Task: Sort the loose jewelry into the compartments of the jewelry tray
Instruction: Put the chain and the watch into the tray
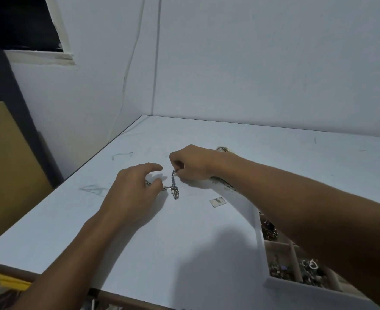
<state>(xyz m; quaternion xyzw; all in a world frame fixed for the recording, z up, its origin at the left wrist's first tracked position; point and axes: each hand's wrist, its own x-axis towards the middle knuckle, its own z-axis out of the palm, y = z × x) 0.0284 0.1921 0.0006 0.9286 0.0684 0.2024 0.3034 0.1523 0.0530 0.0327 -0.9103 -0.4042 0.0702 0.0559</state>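
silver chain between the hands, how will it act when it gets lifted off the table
The silver chain is probably floppy: it already bends sharply between the right hand and the left hand. The bunched links may dangle and swing. Metal links suggest some weight, and they could snag on each other.

- Dim, cool, even light from above.
- Soft forearm shadows pool on the table [184, 242].
- Wide-angle bend at edges.
- No glare.
- Tray [296, 287] contents murky, slightly blurred.
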